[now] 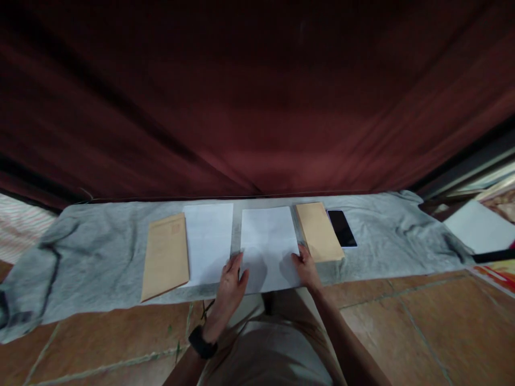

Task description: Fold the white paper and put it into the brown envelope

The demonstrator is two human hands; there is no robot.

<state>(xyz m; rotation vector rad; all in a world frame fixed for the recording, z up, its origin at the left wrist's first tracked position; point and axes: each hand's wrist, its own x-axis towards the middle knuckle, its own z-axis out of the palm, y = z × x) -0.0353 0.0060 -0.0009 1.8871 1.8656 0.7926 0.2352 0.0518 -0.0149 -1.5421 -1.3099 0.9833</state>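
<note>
running lengthwise forward, the white sheet (pixel 267 233) has left grip (pixel 231 281) and right grip (pixel 308 269) pinching its sides.

Paper (pixel 269 241) is white, envelopes (pixel 321 231) tan, cloth (pixel 388 231) grey.

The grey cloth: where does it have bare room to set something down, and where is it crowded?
The cloth is bare left of the left brown envelope and right of the phone. Between them it's crowded: left paper, right paper, right envelopes, left hand and right hand leave only narrow strips.
</note>
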